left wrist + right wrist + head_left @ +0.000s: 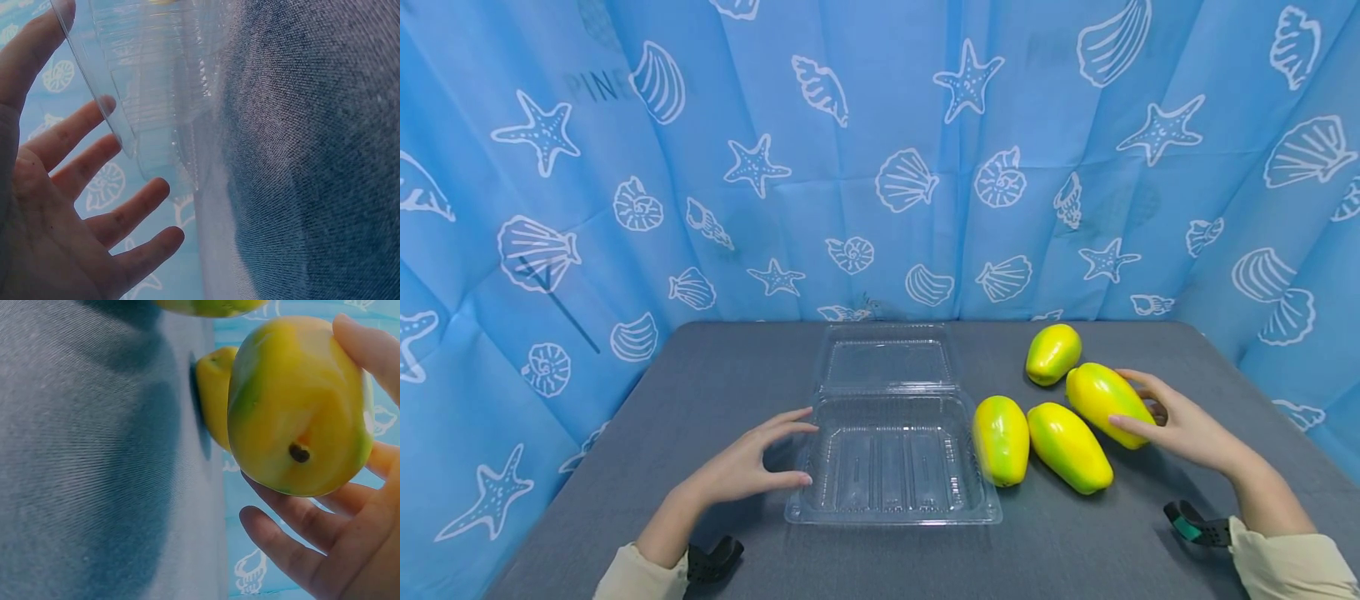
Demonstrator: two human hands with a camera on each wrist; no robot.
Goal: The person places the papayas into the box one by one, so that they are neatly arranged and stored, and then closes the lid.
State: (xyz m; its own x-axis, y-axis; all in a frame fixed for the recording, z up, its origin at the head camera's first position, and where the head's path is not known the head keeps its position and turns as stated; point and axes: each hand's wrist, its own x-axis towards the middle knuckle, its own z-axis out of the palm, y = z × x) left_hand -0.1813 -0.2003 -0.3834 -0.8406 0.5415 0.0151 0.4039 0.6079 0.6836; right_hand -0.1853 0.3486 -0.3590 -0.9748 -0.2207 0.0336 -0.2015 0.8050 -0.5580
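Right hand (1187, 429) gripping yellow-green oval fruit (1101, 402) (dark spot (299, 452): right-wrist view only); left hand (737, 462) spread; grey surface (895, 567); blue shell-print curtain (880, 100).

Fruits (1071, 450) glossy yel. w/ grn. patches & streaks, one w/ dk. spot (300, 452) at its end; box (891, 516) clear, w/ ribbed base pattern. Curtain (865, 108) blue w/ white-outlined starfish (757, 165) & shells (907, 180); counter (722, 383) grey. Sleeves (1292, 562) cream, L wrist strap (715, 560) blk., R wrist strap (1210, 532) blk. w/ grn. section.

Yellow-green fruit (1103, 398), open clear container (891, 471)
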